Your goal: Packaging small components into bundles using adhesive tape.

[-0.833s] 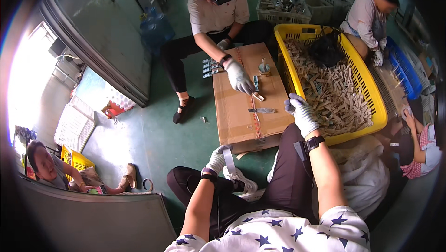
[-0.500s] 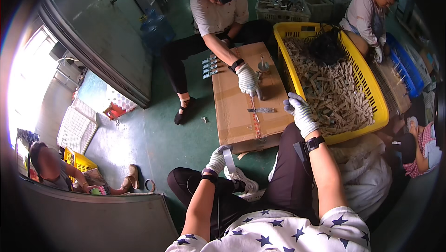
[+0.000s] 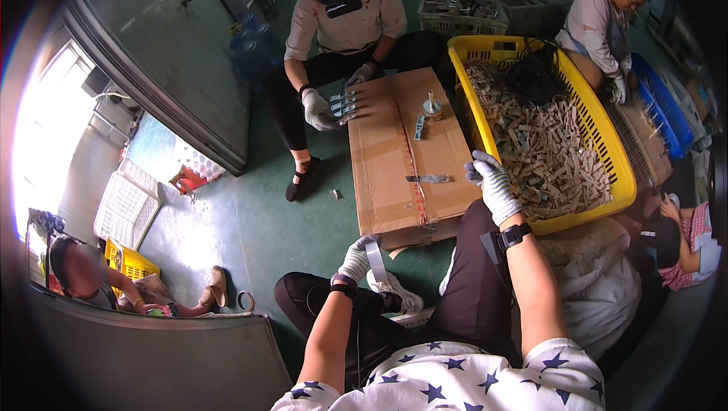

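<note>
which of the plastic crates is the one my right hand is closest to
The yellow crate, full of small pale pieces. Your gloved right hand hovers at its near-left rim. The blue crate sits beyond it to the right, and the white crates lie at the far end.

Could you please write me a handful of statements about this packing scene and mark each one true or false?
1. The person's right hand, in a knit work glove, is at the near rim of the yellow plastic crate full of small pale pieces. True.
2. The person's left hand rests on top of the flat brown cardboard box. False: it is low beside the knee, on a grey strip, off the box.
3. A small metal tool lies on the cardboard box. True.
4. The co-worker across the box works bare-handed. False: both of that person's hands are gloved.
5. The yellow crate is empty. False: it is heaped with pieces.
</note>
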`<state>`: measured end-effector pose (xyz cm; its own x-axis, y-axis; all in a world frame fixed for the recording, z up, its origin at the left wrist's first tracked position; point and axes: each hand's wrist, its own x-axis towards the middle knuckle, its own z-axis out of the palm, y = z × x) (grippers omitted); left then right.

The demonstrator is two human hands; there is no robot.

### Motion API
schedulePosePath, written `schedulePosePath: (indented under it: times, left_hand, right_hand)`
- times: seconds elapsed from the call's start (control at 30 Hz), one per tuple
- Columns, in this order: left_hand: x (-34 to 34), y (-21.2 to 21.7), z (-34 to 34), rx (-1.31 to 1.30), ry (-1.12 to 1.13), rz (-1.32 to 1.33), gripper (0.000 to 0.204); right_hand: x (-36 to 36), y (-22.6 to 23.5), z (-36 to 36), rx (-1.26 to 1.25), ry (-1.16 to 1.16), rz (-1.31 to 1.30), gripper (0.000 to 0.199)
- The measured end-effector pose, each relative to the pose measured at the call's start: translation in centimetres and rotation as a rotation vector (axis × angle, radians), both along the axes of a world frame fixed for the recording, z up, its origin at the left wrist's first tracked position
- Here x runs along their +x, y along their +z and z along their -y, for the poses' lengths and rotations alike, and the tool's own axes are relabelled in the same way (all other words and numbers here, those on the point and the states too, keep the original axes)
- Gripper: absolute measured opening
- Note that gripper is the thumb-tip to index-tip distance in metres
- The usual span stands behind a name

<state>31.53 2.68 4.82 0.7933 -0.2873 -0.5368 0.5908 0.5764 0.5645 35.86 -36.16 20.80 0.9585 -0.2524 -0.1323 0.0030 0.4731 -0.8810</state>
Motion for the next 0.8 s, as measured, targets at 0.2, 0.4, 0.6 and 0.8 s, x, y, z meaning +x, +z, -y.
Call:
schedulePosePath:
  times: [0.2, 0.4, 0.6, 0.8]
  left_hand:
    - [0.2, -1.1, -1.3, -0.279, 0.054, -0.106, 0.013]
    - [-0.9, 0.4, -0.5, 0.097, 0.017, 0.141, 0.015]
    - [-0.6, -0.3, -0.7, -0.030, 0.086, 0.008, 0.014]
    - [-0.3, -0.3, -0.5, -0.051, 0.086, -0.003, 0.014]
  right_hand:
    - [0.7, 0.0, -0.9, -0.016, 0.020, -0.016, 0.028]
    - [0.3, -0.3, -0.8, -0.016, 0.001, -0.006, 0.027]
    - [0.3, 0.0, -0.9, -0.016, 0.010, -0.016, 0.026]
    - [0.5, -0.3, -0.6, 0.000, 0.014, -0.007, 0.026]
